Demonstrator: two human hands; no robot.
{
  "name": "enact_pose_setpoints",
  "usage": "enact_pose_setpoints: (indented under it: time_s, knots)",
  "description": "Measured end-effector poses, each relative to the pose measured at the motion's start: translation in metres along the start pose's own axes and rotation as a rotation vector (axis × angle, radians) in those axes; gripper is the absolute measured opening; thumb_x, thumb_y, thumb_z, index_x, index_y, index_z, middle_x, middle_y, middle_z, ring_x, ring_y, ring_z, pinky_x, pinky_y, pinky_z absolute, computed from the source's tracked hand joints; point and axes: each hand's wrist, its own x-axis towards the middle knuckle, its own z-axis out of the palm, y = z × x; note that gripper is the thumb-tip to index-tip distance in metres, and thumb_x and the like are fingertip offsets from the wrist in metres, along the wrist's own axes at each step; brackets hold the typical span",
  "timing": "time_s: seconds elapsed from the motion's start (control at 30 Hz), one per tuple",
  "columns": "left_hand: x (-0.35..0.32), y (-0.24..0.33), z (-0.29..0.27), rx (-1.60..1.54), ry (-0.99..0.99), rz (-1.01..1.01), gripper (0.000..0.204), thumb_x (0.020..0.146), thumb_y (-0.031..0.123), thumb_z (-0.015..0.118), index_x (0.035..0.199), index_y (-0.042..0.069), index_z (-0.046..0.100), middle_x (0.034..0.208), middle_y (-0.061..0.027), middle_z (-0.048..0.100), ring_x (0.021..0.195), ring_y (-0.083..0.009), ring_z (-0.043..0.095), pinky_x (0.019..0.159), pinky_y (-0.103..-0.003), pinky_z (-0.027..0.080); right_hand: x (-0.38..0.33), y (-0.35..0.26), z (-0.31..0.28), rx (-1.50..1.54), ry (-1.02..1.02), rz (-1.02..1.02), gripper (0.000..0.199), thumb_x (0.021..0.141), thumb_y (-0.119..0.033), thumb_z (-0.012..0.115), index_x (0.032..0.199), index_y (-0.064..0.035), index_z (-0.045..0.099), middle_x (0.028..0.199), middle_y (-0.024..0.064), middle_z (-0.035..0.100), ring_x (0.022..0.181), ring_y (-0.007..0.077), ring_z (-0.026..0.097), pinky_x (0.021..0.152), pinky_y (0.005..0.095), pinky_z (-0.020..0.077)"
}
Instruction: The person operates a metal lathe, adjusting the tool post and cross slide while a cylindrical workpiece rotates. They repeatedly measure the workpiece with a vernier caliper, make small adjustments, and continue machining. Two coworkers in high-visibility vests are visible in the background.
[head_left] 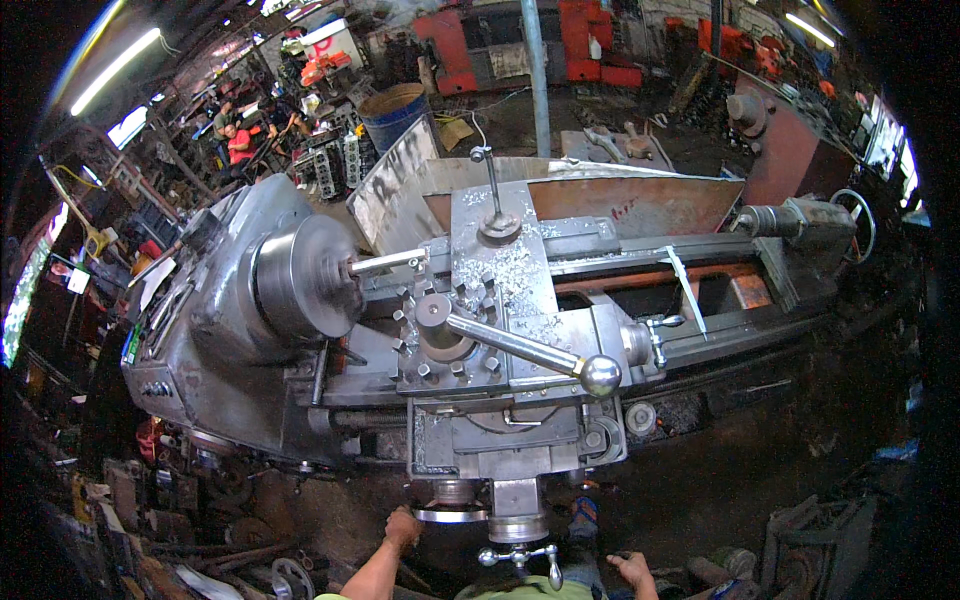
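My left hand (402, 527) is closed at the left edge of a metal handwheel (450, 516) on the front of a lathe. To the right, my right hand (630, 568) hangs free with its fingers loosely apart, holding nothing. Between the hands is a cross-slide crank (520, 556) with ball-ended arms. Above them sits a square tool post (435, 345) with a long ball-ended clamping lever (520, 346). A slim round bar (388, 262) sticks out of the chuck (300, 280), its end beside the tool post. The chuck face looks blurred.
Metal chips lie over the carriage (500, 262). The tailstock (800, 230) with its handwheel stands far right. Behind the bed are a sheet-metal guard (630, 205) and a blue drum (398, 115). Metal parts crowd the floor at lower left. A person in red (240, 145) sits far back left.
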Motion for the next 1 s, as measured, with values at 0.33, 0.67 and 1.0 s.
enact_pose_setpoints:
  time_s: [0.33,0.67,1.0]
  knots:
    - [-0.008,0.004,-0.004,0.074,-0.008,0.053,0.055,0.081,0.035,0.068,0.126,0.007,0.055,0.129,-0.0179,0.058,0.120,-0.0366,0.056,0.099,-0.045,0.048,-0.002,-0.004,-0.006,-0.071,0.002,0.027,0.064,0.077,-0.036,0.078,0.117,0.0117,0.062,0.114,0.0211,0.067,0.106,0.0283,0.063,0.091,0.0383,0.0475]
    - [0.007,-0.006,0.008,0.095,-0.016,0.033,0.059,0.081,0.037,0.070,0.130,0.009,0.052,0.130,-0.0189,0.057,0.122,-0.0365,0.055,0.098,-0.045,0.048,-0.005,-0.006,-0.010,-0.080,0.018,0.057,0.064,0.078,-0.035,0.078,0.119,0.0109,0.060,0.111,0.0201,0.068,0.104,0.0273,0.064,0.090,0.0372,0.0477]
    - [0.011,-0.011,0.014,-0.020,0.032,0.017,0.055,0.081,0.036,0.068,0.122,0.002,0.054,0.127,-0.0211,0.057,0.120,-0.0388,0.055,0.100,-0.046,0.046,-0.020,-0.018,-0.015,-0.029,-0.008,-0.027,0.047,0.078,-0.032,0.079,0.098,0.0100,0.068,0.081,0.0117,0.069,0.075,0.0208,0.064,0.070,0.0359,0.0502]
